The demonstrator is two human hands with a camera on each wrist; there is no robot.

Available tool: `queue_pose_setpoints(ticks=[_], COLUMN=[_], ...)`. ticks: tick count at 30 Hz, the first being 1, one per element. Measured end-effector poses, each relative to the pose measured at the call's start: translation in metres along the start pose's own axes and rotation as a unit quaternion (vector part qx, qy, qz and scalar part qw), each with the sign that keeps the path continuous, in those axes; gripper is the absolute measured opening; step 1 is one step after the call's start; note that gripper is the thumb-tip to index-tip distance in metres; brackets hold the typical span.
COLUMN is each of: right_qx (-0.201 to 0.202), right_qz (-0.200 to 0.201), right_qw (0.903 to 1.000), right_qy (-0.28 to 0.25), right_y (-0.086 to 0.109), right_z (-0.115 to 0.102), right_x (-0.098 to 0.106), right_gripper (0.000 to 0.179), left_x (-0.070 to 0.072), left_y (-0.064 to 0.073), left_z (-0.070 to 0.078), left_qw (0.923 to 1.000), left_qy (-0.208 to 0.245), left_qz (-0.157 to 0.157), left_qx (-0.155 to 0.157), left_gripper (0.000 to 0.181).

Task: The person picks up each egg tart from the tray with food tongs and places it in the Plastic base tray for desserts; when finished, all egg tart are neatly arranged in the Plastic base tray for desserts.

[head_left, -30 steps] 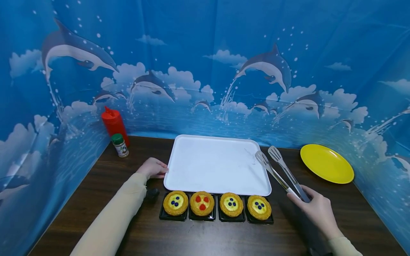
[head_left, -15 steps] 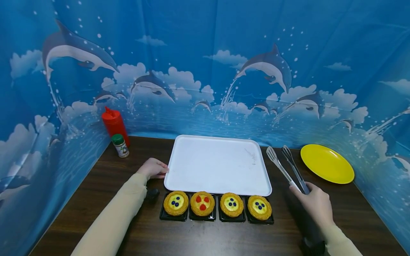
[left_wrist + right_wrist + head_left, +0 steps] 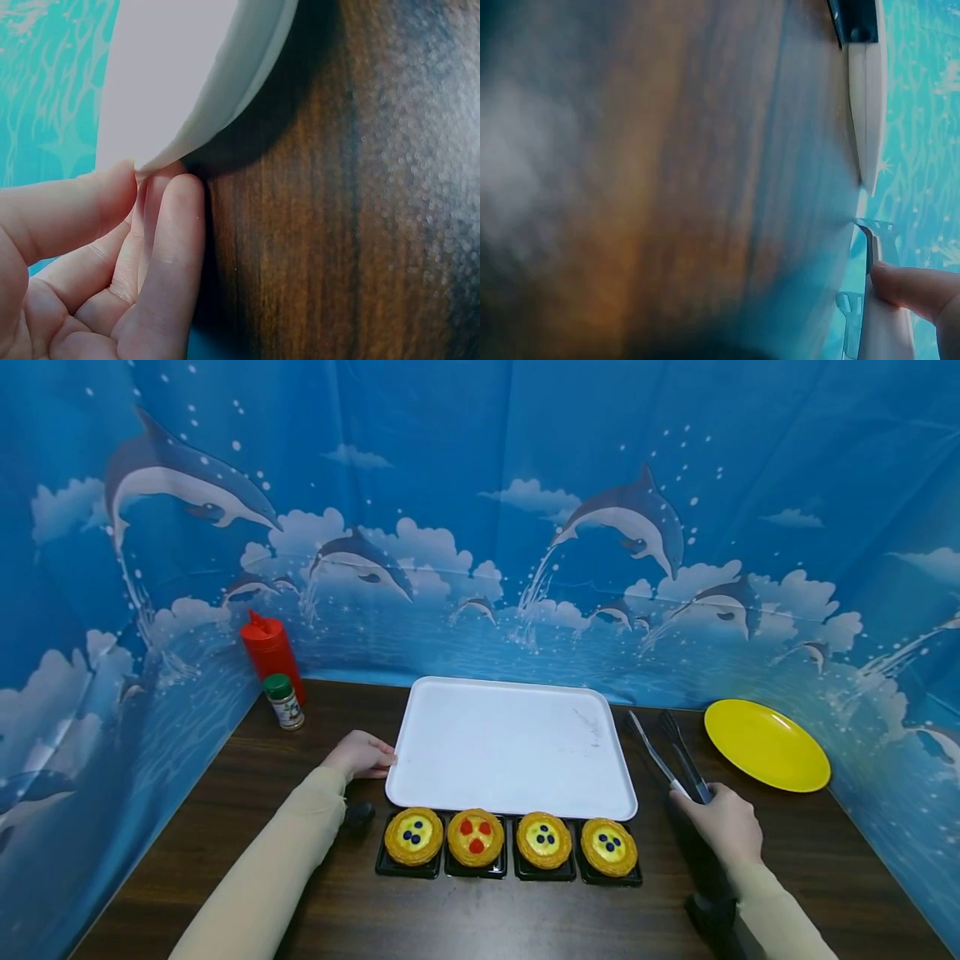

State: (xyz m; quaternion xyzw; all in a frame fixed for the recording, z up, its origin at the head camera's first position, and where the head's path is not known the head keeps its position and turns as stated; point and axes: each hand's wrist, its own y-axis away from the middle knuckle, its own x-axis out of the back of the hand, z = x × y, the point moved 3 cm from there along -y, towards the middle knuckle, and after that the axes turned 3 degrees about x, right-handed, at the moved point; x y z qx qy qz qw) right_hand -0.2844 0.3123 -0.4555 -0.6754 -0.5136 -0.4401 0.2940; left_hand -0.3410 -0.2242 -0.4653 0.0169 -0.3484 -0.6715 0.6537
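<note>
My left hand [image 3: 360, 753] is at the left rim of a white tray [image 3: 502, 743]. In the left wrist view, the thumb lies on top of the tray's rim [image 3: 180, 82] with fingers beneath, pinching it. Right of the tray, my right hand [image 3: 726, 822] grips metal tongs [image 3: 654, 752] by their arms, low over the table. The tongs' heads are spread apart, pointing away from me and turned edge-on. In the right wrist view a thumb presses along one arm of the tongs [image 3: 885, 322]; the other fingers are hidden there.
Along the tray's front edge runs a row of several tarts in black holders, one with red pieces [image 3: 476, 837], others with blue dots [image 3: 413, 837]. A yellow plate [image 3: 767, 745] lies at the right. A red squeeze bottle [image 3: 272, 647] and green-capped shaker [image 3: 283, 702] stand back left.
My right hand has swung the tongs rightward off the tray's corner, lowered them beside it and rolled them edge-on. The left hand has stayed at the tray's rim.
</note>
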Motion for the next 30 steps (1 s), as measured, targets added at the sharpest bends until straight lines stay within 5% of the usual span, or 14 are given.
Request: queue_pose_setpoints(ticks=[13, 24, 30], right_qx=[-0.004, 0.002, 0.019], right_qz=[-0.008, -0.024, -0.045], right_qw=[0.9975, 0.9969, 0.9976], right_qy=[0.070, 0.075, 0.050], right_y=[-0.006, -0.012, -0.011], right_z=[-0.002, -0.006, -0.007], right_x=[0.000, -0.009, -0.010], right_gripper=[0.084, 0.065, 0.073], left_x=[0.002, 0.004, 0.003], left_y=[0.002, 0.000, -0.003], left_z=[0.003, 0.002, 0.001], left_qw=[1.0000, 0.9999, 1.0000], left_qy=[0.000, -0.004, -0.003], left_qz=[-0.007, -0.013, 0.000], left_qx=[-0.002, 0.000, 0.001], left_gripper=[0.021, 0.022, 0.022])
